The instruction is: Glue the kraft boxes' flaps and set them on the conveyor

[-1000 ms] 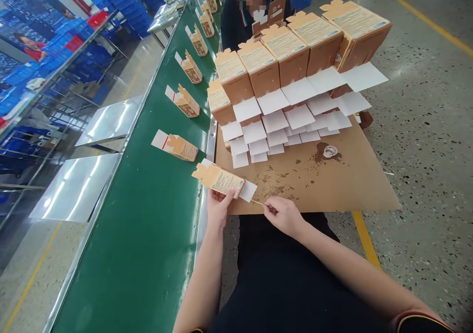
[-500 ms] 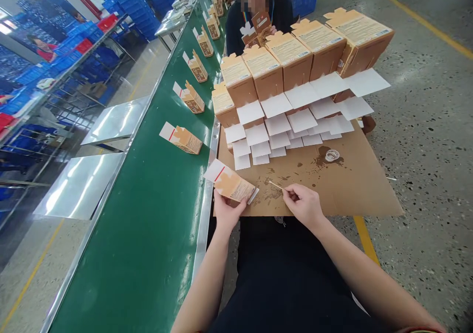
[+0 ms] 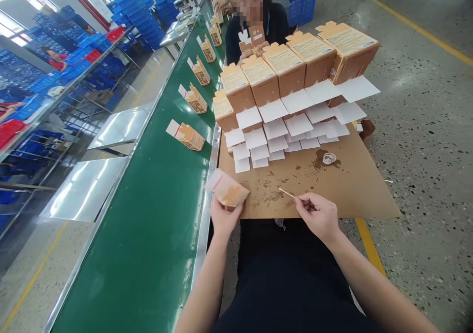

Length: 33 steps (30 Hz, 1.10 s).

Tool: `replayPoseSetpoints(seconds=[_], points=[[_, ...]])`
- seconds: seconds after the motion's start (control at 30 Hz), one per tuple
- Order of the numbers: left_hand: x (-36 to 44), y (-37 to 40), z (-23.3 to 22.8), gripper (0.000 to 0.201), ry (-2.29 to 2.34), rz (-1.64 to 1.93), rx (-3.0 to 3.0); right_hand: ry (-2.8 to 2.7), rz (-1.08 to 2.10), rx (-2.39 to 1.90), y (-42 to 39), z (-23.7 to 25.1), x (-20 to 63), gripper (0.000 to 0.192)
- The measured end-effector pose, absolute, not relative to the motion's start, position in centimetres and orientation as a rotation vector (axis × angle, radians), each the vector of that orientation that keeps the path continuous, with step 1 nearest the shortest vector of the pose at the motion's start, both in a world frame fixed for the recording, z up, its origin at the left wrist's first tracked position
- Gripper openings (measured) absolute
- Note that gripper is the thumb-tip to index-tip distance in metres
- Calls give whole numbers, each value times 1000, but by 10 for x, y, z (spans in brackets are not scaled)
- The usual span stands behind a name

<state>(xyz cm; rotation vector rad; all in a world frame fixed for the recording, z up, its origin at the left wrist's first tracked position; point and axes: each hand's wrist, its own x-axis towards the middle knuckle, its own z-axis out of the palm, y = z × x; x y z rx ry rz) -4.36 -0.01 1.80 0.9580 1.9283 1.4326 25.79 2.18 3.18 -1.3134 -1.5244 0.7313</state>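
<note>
Outstretched, the left hand (image 3: 224,220) grips a carton (image 3: 229,189); the right hand (image 3: 318,216), curled, pinches a stick (image 3: 287,193) jutting leftward from it — near end hidden, carton's print blurred.

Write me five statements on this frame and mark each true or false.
1. The left hand holds a box. True.
2. The right hand holds a stick. True.
3. The stick touches the held box. False: the two are apart.
4. The cup sits on the cardboard. True.
5. The belt beside the cardboard is red. False: the belt is green.
</note>
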Motion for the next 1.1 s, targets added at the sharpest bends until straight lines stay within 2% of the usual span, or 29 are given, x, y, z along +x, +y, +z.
replayPoseSetpoints(seconds=[0.13,0.23,0.33,0.4,0.5,0.57,0.63,0.77,0.83,0.9,1.0,1.1], points=[[-121,2,36,79,2107,1663,781,-1487,675,-1363,26,33,269,35],[-174,5,45,83,2239,1653,676,-1496,651,-1352,35,34,274,37],[-194,0,40,84,2248,1535,654,-1509,616,-1317,41,36,279,39],[-188,-10,32,87,2289,1608,721,-1503,571,-1307,42,37,288,38],[-161,-25,27,76,2395,1916,881,-1451,488,-1371,36,39,312,36],[-140,-21,34,61,2270,2065,1072,-1386,436,-1444,33,40,328,35],[-122,5,52,55,2023,2080,1251,-1324,402,-1480,33,44,340,35],[-104,110,104,69,1692,1868,1484,-1307,378,-1444,44,54,343,38],[-103,167,123,89,1667,1614,1654,-1327,368,-1432,49,58,339,40],[-102,211,133,96,1671,1353,1793,-1345,359,-1422,51,59,335,41],[-99,243,135,91,1645,1118,1911,-1352,331,-1405,49,58,335,40],[-97,241,134,75,1586,1089,1964,-1349,311,-1417,47,56,337,37]])
